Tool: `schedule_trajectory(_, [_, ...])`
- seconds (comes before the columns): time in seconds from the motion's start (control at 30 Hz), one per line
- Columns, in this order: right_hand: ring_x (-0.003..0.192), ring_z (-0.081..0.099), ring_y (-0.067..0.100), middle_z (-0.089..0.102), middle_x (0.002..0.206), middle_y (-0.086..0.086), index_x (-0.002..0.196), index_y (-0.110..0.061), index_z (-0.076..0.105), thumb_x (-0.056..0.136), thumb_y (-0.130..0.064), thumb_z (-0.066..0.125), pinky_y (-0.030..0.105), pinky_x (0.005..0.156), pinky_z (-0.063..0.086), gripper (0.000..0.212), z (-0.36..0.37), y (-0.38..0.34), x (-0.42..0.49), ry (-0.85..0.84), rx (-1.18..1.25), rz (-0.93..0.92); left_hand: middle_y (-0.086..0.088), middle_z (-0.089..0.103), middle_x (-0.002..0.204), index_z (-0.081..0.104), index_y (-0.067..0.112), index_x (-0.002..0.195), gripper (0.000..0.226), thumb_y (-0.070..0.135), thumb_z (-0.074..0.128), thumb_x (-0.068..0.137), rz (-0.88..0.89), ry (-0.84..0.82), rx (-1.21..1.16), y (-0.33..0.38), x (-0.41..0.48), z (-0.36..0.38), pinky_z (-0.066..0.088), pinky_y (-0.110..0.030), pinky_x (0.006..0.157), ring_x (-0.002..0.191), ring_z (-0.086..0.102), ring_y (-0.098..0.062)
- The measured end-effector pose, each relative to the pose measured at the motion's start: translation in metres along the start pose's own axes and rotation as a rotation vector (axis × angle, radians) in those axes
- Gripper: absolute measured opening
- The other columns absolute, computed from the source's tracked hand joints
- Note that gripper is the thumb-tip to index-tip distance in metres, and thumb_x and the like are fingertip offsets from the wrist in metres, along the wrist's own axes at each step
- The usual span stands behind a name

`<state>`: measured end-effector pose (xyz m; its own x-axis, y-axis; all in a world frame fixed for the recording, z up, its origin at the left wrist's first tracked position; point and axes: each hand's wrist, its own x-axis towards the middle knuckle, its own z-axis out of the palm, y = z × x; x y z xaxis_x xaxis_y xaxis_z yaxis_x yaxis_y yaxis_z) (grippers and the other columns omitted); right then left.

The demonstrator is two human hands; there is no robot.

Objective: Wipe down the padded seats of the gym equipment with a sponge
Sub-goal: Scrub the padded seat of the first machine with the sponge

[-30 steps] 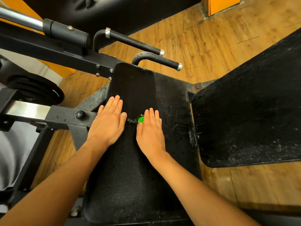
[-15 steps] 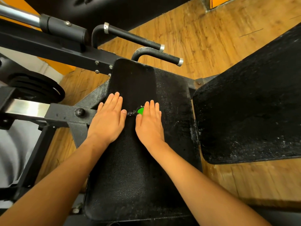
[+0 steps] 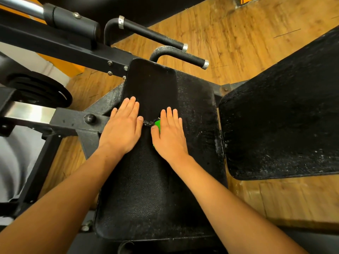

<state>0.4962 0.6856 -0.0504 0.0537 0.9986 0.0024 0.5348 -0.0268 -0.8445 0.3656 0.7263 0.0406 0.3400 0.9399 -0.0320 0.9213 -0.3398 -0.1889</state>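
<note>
Sponge [image 3: 157, 125], bright green, peeks from under our right hand [image 3: 169, 137], which presses it with straight fingers onto the black padded vinyl seat [image 3: 146, 189]. Our left hand [image 3: 122, 130] lies flat beside it, holding nothing.

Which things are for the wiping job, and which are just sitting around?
For the job: green sponge under the flat right hand; left hand resting on the padded seat; dusty side pad.
Just there: black handles; weight plates; wooden floor.
</note>
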Motion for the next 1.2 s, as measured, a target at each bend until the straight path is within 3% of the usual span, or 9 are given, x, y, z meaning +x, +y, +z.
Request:
schedule_trajectory(0.13, [0.156,-0.013,0.021,-0.003,0.171,0.008,0.162,-0.010,0.008,0.107,-0.048,0.032,0.037,0.124,-0.009,0.071,0.000,-0.001,-0.014,-0.039,0.023,-0.009,-0.008,0.016,0.168,0.026,0.007,0.158,0.055,0.031,0.030,0.109,0.014,0.003,0.005,0.000,0.000,0.000,0.013,-0.049,0.124,0.156,0.008,-0.022])
schedule_trajectory(0.47, [0.156,-0.016,0.022,-0.005,0.171,0.005,0.163,-0.013,0.007,0.108,-0.033,0.030,0.039,0.126,-0.009,0.063,0.006,-0.016,-0.053,-0.032,-0.008,0.101,-0.008,0.016,0.168,0.025,0.007,0.159,0.056,0.032,0.028,0.109,0.006,0.000,0.034,-0.001,0.001,0.000,0.014,-0.050,0.124,0.156,0.008,-0.022])
schedule_trajectory(0.7, [0.157,-0.007,0.024,0.007,0.171,0.007,0.163,-0.017,0.018,0.106,-0.054,0.024,0.045,0.128,-0.002,0.068,0.012,-0.016,-0.041,0.052,0.030,0.112,-0.007,0.015,0.168,0.024,0.008,0.159,0.055,0.032,0.029,0.109,0.003,-0.005,0.037,0.001,0.001,-0.001,0.012,-0.049,0.124,0.156,0.006,-0.021])
schedule_trajectory(0.93, [0.157,-0.006,0.023,0.006,0.171,0.006,0.162,-0.012,0.014,0.110,-0.038,0.024,0.041,0.127,-0.003,0.060,0.012,-0.014,-0.057,0.033,0.021,0.077,-0.009,0.018,0.168,0.026,0.005,0.158,0.055,0.030,0.030,0.109,0.010,-0.001,0.038,0.000,0.000,-0.001,0.015,-0.052,0.123,0.156,0.010,-0.024])
schedule_trajectory(1.2, [0.157,-0.008,0.022,0.005,0.171,0.006,0.163,-0.011,0.015,0.107,-0.038,0.034,0.040,0.128,-0.005,0.064,0.020,-0.020,-0.102,0.035,0.073,0.064,-0.013,0.021,0.166,0.029,0.003,0.157,0.055,0.030,0.031,0.109,0.028,0.006,0.074,-0.002,0.002,0.000,0.017,-0.055,0.122,0.155,0.014,-0.028])
